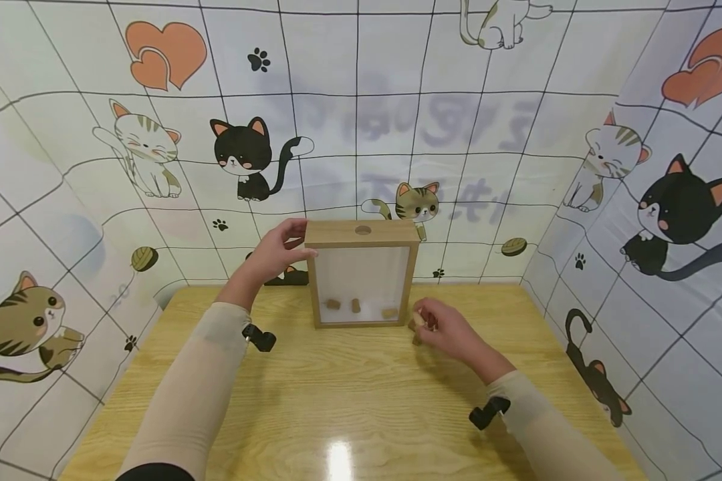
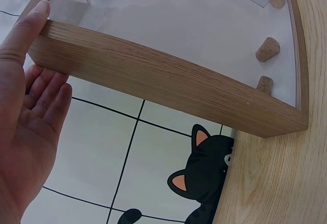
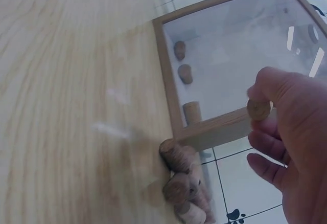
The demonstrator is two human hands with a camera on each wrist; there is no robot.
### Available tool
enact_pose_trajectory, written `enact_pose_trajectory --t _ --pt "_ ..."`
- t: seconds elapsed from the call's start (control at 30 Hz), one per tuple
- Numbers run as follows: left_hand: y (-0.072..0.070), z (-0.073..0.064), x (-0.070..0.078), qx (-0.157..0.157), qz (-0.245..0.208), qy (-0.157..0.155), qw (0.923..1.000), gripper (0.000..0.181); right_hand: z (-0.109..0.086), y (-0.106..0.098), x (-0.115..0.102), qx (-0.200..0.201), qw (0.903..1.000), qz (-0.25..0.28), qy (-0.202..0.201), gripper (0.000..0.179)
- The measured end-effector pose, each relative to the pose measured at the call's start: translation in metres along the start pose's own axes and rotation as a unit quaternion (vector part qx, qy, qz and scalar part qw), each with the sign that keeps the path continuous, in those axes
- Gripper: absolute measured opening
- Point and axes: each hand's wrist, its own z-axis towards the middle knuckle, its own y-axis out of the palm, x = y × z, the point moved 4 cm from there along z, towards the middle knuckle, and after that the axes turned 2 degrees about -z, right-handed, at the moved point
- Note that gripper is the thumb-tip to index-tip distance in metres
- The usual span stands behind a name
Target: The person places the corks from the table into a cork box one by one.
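A shallow wooden box [image 1: 362,234] with a clear front and a round hole [image 1: 363,230] in its top stands upright on the table. My left hand [image 1: 275,252] grips its upper left corner, thumb on the front edge and fingers around the side. Inside, at the bottom, lie a cork [image 1: 355,305] and two others, apart from one another. Beside the box's lower right corner, my right hand [image 3: 306,127] pinches a cork [image 3: 259,109] between thumb and fingers. Several loose corks [image 3: 179,187] are heaped next to that corner, partly hidden by the hand in the head view.
The wood-grain table [image 1: 313,394] reaches back to a white gridded cloth [image 1: 337,160] printed with cats and hearts, which also hangs at both sides. The box stands near the table's back edge.
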Motion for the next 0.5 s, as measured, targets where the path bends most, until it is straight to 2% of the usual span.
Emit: enact_pose_trajectory --t 0.23,0.5 --pt "0.000 0.000 -0.001 0.001 0.002 -0.005 1.0000 0.086 0.009 -0.009 -0.012 0.022 0.9982 0.055 -0.007 0.039" --pt "0.000 0.000 0.000 0.003 0.005 -0.003 1.0000 0.085 0.018 -0.019 -0.027 0.034 0.9969 0.056 -0.043 0.042"
